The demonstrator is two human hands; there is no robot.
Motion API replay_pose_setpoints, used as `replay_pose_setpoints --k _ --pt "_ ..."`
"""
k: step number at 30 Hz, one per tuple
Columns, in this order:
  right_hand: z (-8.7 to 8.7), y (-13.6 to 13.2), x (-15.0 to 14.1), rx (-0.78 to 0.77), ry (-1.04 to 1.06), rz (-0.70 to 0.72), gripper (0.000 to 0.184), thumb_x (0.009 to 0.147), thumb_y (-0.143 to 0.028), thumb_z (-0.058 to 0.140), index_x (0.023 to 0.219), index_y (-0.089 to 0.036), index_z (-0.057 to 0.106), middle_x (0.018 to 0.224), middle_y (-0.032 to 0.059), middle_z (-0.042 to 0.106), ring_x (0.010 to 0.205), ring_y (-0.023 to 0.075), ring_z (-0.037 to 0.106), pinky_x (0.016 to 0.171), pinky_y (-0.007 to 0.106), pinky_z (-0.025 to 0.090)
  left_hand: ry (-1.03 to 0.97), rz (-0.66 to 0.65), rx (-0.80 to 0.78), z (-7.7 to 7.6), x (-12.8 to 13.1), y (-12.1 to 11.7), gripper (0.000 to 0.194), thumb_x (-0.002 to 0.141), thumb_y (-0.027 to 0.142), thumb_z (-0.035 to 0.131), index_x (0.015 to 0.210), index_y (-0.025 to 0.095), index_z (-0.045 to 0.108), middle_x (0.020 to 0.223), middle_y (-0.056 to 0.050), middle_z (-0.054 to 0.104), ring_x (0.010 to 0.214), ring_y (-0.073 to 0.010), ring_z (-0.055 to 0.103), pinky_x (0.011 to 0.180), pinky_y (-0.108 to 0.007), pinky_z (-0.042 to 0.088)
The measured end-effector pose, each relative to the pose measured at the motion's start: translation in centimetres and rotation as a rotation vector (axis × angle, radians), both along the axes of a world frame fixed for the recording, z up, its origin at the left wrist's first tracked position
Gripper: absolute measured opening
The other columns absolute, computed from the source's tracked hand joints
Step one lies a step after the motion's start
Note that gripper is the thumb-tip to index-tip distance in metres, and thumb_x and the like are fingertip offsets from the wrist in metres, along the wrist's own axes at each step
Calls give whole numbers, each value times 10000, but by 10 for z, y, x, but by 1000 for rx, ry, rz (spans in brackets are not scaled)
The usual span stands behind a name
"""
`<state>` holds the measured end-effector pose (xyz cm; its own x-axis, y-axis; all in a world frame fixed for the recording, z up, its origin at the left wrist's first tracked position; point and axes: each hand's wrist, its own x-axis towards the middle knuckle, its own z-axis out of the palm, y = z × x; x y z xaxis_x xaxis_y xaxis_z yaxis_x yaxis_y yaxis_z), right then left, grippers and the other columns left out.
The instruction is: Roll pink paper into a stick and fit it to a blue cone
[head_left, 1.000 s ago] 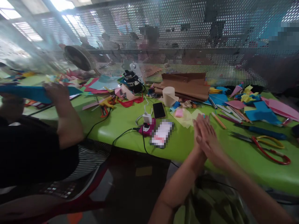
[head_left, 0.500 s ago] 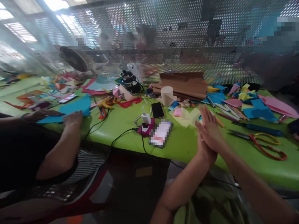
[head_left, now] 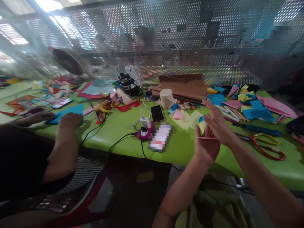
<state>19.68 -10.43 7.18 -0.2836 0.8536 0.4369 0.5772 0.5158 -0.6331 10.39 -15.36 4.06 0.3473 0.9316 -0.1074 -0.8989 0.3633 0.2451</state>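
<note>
— So what's between the palms?

— A thin pink strip (head_left: 206, 138), paper by the look of it, lying flat across the left hand (head_left: 206, 146). The right hand (head_left: 218, 126) slants over it at about one o'clock, fingers straight and spread, not clenched. The left fingers curl loosely upward; whether they pinch the strip I cannot tell.

— And around them?

— A glossy lime-green table (head_left: 185, 148) with a rounded front edge. Bare green shows just below the hands. At three o'clock lie red-and-yellow-handled scissors (head_left: 266, 146); at ten o'clock a pale yellow sheet (head_left: 187, 119), and beyond it a black phone (head_left: 157, 113) and a cream tape roll (head_left: 166, 98).

— Farther off?

— Brown cardboard (head_left: 185, 86) at twelve o'clock, coloured paper scraps on both sides. At nine o'clock a co-worker's hand (head_left: 68, 120) presses a blue sheet (head_left: 68, 111). A perforated metal screen (head_left: 190, 38) closes off the back, with a fan (head_left: 67, 61) at its left.
</note>
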Motion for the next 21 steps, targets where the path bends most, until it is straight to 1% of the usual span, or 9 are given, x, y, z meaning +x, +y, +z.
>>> replay_pose_setpoints --k 3,7,9,12,13,16,18,20,21 --pt "-8 0 0 26 -26 8 649 1047 -637 324 1651 -409 262 1754 -67 188 1613 308 175 1298 530 218 -16 -2 33 3 0 -4 671 1026 634 281 1428 224 627 1493 -81 621 1522 -247 421 1243 -376 356" --pt "-21 -14 -2 92 -137 26 666 1039 -622 367 1654 -499 144 1744 -109 195 1615 332 159 1303 610 154 -10 -22 90 2 -2 -3 702 1020 659 251 1448 235 611 1537 -66 580 1534 -252 402 1267 -395 330" --pt "-30 -29 -4 93 -181 62 703 1021 -648 381 1648 -531 86 1749 -135 150 1617 354 126 1303 641 115 21 20 118 0 -2 -1 727 1022 664 204 1469 239 590 1560 -57 557 1544 -242 386 1280 -398 308" --pt "-43 -47 -6 50 -190 109 716 1018 -678 319 1647 -532 9 1759 -148 30 1620 361 80 1299 652 118 74 93 131 -1 1 -1 738 1029 653 144 1476 261 582 1554 -44 562 1553 -217 368 1305 -396 248" --pt "-45 -49 -6 53 -195 95 711 1020 -679 302 1646 -530 1 1760 -146 11 1622 355 75 1296 651 127 82 105 133 0 4 -2 730 1032 642 134 1472 276 587 1553 -35 563 1554 -212 366 1309 -394 236" --pt "-43 -39 -7 92 -227 -35 704 1030 -656 321 1650 -521 16 1764 -121 37 1623 341 81 1285 667 132 54 127 159 2 11 -7 687 1045 591 140 1466 292 594 1558 -18 556 1548 -211 378 1307 -386 255" --pt "-37 -24 -6 114 -231 -119 716 1028 -650 355 1659 -498 51 1765 -93 76 1623 348 70 1277 695 103 14 82 165 2 14 -10 671 1040 597 189 1463 274 598 1550 -35 565 1536 -240 401 1293 -414 296" --pt "-30 -11 -3 88 -173 -119 702 1033 -650 340 1666 -472 92 1763 -72 118 1623 341 75 1279 695 110 -16 31 131 0 12 -11 667 1028 625 247 1449 255 610 1527 -62 588 1529 -273 410 1271 -458 333" --pt "-26 -6 -1 61 -120 -92 684 1041 -643 309 1668 -459 108 1760 -62 143 1622 332 98 1282 685 140 -22 24 102 -2 11 -10 666 1024 635 270 1442 248 614 1518 -73 596 1530 -282 408 1260 -470 345"
